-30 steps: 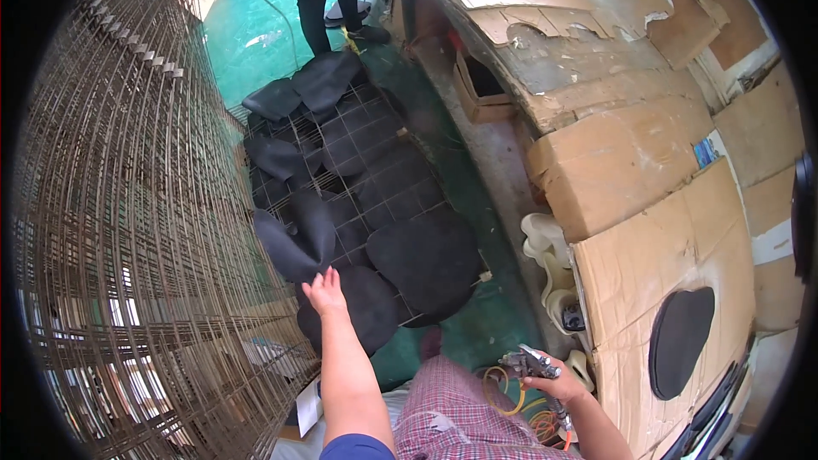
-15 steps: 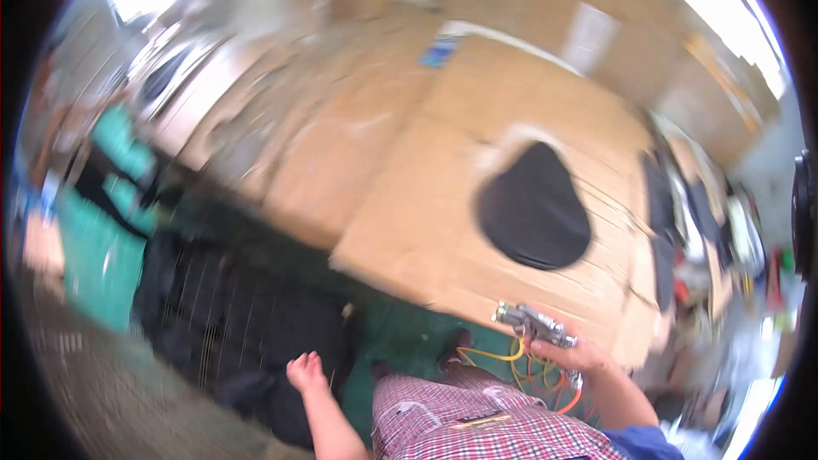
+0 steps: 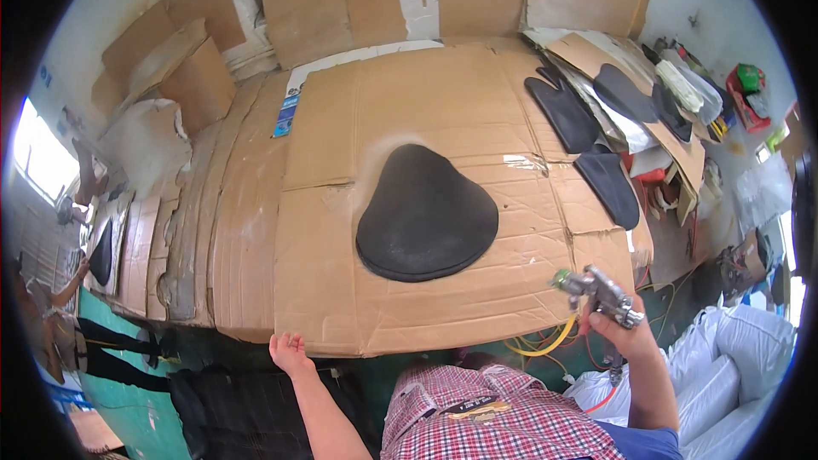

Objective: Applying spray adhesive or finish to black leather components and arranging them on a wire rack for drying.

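My right hand (image 3: 624, 332) is wrapped around the handle of a metal spray gun (image 3: 601, 296). Its nozzle end, with green on it, points left over the front right part of the cardboard-covered table (image 3: 324, 281). An orange hose runs down from the gun's handle. Beside the table's front edge, my left hand (image 3: 290, 353) hangs with loosely bent fingers and nothing visible in them. A black rounded-triangular pad (image 3: 426, 217) lies flat in the middle of the cardboard, wide side toward me, touched by neither hand.
Several black cut pieces (image 3: 562, 115) lie at the table's right. White sacks (image 3: 716, 366) stand on the floor at my right, near a yellow hose (image 3: 545, 342). Dark material (image 3: 256, 413) is piled below left. Another person (image 3: 68, 324) stands at the far left by a dark pad (image 3: 102, 253).
My view has turned rightward and steadied, putting the pad nearer the picture's middle. The spray gun stays in my right hand. My left hand now appears beside the table edge.
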`<state>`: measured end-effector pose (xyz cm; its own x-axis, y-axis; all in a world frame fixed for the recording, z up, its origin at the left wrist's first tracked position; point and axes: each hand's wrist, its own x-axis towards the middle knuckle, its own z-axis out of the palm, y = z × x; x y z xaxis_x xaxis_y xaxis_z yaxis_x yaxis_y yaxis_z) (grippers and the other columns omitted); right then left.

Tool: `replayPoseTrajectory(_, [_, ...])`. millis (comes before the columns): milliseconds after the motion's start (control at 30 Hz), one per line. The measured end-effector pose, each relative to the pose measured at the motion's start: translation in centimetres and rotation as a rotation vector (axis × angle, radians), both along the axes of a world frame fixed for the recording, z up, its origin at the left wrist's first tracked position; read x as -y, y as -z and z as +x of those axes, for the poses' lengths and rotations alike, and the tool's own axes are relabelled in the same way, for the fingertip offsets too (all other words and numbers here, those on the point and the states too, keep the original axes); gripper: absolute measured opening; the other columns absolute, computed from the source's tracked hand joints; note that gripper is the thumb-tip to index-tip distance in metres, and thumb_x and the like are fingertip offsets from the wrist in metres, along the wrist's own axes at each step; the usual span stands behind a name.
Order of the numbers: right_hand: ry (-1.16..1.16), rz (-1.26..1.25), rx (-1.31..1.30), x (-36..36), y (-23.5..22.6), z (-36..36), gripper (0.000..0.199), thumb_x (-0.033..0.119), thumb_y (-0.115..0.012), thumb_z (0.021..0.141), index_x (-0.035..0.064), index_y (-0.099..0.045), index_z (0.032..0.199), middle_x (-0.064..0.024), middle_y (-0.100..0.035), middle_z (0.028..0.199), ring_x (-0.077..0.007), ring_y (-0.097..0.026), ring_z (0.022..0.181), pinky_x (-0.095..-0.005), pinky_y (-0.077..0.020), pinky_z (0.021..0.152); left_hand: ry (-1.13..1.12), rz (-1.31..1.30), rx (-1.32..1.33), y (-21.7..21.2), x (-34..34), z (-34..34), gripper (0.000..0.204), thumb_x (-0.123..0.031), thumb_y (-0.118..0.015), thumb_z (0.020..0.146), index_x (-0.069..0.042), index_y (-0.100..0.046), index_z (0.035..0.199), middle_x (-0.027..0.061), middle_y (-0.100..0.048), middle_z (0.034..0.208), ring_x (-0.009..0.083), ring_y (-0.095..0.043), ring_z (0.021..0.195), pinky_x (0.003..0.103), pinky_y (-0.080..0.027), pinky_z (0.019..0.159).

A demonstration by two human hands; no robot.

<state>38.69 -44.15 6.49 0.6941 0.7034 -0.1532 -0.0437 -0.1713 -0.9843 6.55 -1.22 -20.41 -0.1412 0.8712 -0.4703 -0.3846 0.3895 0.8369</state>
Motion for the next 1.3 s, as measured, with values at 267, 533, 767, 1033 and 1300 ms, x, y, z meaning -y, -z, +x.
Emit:
replayPoseTrajectory(267, [-0.117,-0.046,-0.071,1.5,-1.6,-0.1,0.055,0.006,-0.068,0.082,-0.0025,-0.043,0.130,-0.0064,-0.061,0.094,-0.0111,-0.059,0.078,-0.0259,-0.0504,0.068,0.010,-0.027,-0.032,-0.7,0.5,2.5,0.042,-0.005,-0.055,0.083,-0.009,-0.041,0.122,0.0083,-0.056,0.097,0.0186,-0.057,0.072,0.029,-0.047,0.065])
replayPoseTrajectory(533, [0.002,0.096,0.045,-4.2,0.2,0.3,0.052,0.003,-0.062,0.085,-0.0009,-0.041,0.132,-0.0062,-0.060,0.098,-0.0096,-0.058,0.077,-0.0249,-0.0503,0.068,0.121,-0.082,-0.071,0.2,1.4,5.8,0.032,0.000,-0.052,0.083,-0.009,-0.046,0.114,0.0072,-0.057,0.091,0.0177,-0.057,0.068,0.028,-0.047,0.062])
replayPoseTrajectory(767, [0.172,-0.061,0.128,0.8,-0.7,1.4,0.056,0.009,-0.065,0.082,-0.0011,-0.042,0.132,-0.0049,-0.060,0.093,-0.0089,-0.059,0.072,-0.0240,-0.0513,0.064,0.194,-0.044,-0.125,-0.1,0.7,9.0,0.029,-0.001,-0.052,0.082,-0.007,-0.049,0.111,0.0066,-0.058,0.088,0.0165,-0.057,0.066,0.026,-0.046,0.058])
replayPoseTrajectory(1033, [-0.039,0.146,0.035,-1.0,-1.1,2.8,0.056,0.007,-0.063,0.084,-0.0019,-0.038,0.134,-0.0078,-0.060,0.093,-0.0106,-0.057,0.074,-0.0263,-0.0492,0.066,0.756,0.249,-0.656,6.4,-2.8,17.8,0.023,-0.006,-0.060,0.076,-0.005,-0.064,0.099,0.0051,-0.064,0.080,0.0166,-0.061,0.068,0.028,-0.050,0.063])
replayPoseTrajectory(1300, [-0.219,-0.119,-0.076,1.5,-0.8,4.5,0.054,-0.001,-0.063,0.082,0.0003,-0.043,0.132,-0.0064,-0.060,0.101,-0.0081,-0.057,0.083,-0.0238,-0.0476,0.073,0.802,0.436,-1.498,0.3,2.3,24.9,0.035,-0.019,-0.062,0.080,-0.011,-0.062,0.115,0.0081,-0.068,0.095,0.0251,-0.061,0.098,0.041,-0.047,0.085])
